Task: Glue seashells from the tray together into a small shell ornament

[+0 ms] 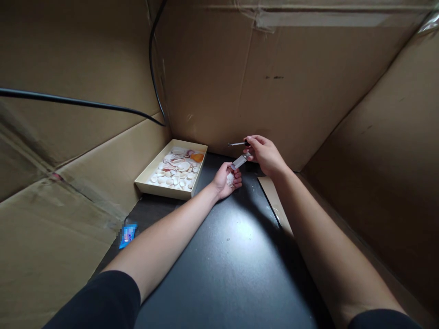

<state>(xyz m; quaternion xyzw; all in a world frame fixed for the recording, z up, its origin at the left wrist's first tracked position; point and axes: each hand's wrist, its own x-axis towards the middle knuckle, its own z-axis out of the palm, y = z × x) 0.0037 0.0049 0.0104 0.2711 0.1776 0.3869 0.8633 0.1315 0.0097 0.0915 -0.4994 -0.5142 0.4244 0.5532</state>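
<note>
Nearest to me, both forearms run out from dark sleeves across the matte black tabletop [233,265], smooth enough to throw back a soft patch of light. A small blue wrapper [128,234] lies at its left edge, blurred, so I cannot read it. Farther on, my left hand [225,179] lies palm up, fingers curled round a small white shell [230,179] with a rough, chalky-looking surface. I judge it light, stiff and brittle, best cradled by the rim rather than pinched across the thin middle. Just above it my right hand [263,153] pinches a small clear tube [240,161] between thumb and fingers, its tip angled down toward the shell. The same hand also grips a thin dark tool [237,144] that juts out to the left; what it is I cannot tell. The tube looks slick and slight, so a hold near its upper end seems steadiest. Left of the hands sits a shallow cream tray [163,188] of pale shells, one orange piece at its back. Beyond, creased brown cardboard walls [295,82] close everything in, with a black cable [78,101] draped across the left one.
</note>
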